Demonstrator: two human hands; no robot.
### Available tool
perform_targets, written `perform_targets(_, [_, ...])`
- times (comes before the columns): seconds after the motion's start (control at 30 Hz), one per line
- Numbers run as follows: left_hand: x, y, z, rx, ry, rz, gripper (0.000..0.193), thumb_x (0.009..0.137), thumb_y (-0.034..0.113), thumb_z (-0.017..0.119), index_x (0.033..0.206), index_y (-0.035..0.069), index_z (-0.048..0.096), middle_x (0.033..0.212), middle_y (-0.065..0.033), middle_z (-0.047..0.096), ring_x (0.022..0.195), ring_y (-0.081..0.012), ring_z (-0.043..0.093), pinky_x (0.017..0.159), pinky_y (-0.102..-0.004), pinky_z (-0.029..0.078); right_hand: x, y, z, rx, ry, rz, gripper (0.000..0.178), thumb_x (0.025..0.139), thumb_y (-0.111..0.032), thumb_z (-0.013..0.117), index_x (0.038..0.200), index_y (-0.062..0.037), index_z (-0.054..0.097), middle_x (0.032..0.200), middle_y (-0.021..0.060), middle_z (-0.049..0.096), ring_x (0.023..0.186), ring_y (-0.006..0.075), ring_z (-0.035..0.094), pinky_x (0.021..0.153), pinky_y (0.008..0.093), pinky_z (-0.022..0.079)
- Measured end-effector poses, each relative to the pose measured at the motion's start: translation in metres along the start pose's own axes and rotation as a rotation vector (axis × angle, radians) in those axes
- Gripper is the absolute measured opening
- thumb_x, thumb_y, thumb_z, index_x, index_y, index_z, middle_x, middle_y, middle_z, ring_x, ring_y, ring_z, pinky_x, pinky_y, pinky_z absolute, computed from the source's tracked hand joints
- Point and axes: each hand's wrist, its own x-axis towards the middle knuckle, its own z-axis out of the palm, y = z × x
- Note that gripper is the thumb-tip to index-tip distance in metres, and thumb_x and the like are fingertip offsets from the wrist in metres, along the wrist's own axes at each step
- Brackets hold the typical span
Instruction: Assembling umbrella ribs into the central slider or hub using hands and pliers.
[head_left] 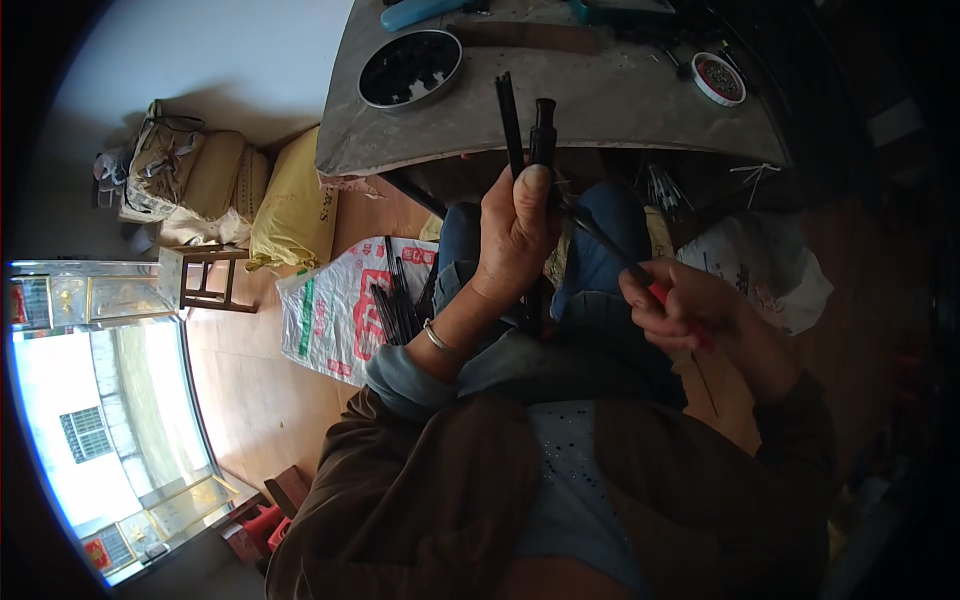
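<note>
In front of my lap, my left hand [517, 220] is closed around a black tube [543, 135] with a wider collared top. A bundle of thin black rods [508, 115] sticks up from the same grip, with the thumb pressed on the tube. My right hand [672, 305] is wrapped around a red-handled tool [657, 291]. Its long dark shaft slants up and left toward the left hand. Whether its tip touches the tube is hidden there, and I cannot make out the tool's exact kind.
Ahead stands a grey table [600, 110] bearing a round pan [410, 70] of black pieces and a small white-rimmed dish [719, 79]. Left on the floor, black rods [395, 305] lie on a printed white sack [320, 310]. Beyond are a yellow sack [295, 210] and a wooden stool [205, 275].
</note>
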Motion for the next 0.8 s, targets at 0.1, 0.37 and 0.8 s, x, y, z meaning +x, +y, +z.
perform_targets(0.1, [0.001,0.001,-0.002,0.034,0.053,0.037,0.045,0.097,0.047,0.044,0.088,0.004,0.052,0.063,0.004,0.048,0.051,-0.0025,0.043,0.045,-0.0188,0.033,0.004,-0.023,0.03,-1.314,0.576,0.165,0.032,0.085,-0.016,0.062,0.11,0.0003,0.05,0.08,0.0051,0.058,0.072,0.0152,0.061,0.061,0.0264,0.049])
perform_targets(0.37, [-0.003,0.006,-0.001,0.021,-0.033,0.101,0.049,0.096,0.051,0.042,0.087,0.004,0.053,0.064,0.0037,0.049,0.051,-0.0027,0.043,0.045,-0.0181,0.032,0.006,0.022,0.016,-0.171,0.217,0.054,0.033,0.096,-0.024,0.051,0.113,0.0044,0.05,0.066,0.0017,0.048,0.049,0.0061,0.044,0.045,0.0226,0.042])
perform_targets(0.8, [0.0,0.003,-0.005,0.001,-0.09,-0.021,0.054,0.096,0.055,0.038,0.084,0.005,0.052,0.064,0.0036,0.047,0.054,-0.004,0.042,0.047,-0.0202,0.032,0.004,-0.005,0.041,-0.618,0.471,0.158,0.029,0.099,-0.029,0.046,0.105,-0.0011,0.051,0.062,0.0012,0.049,0.046,0.0086,0.05,0.044,0.0247,0.045])
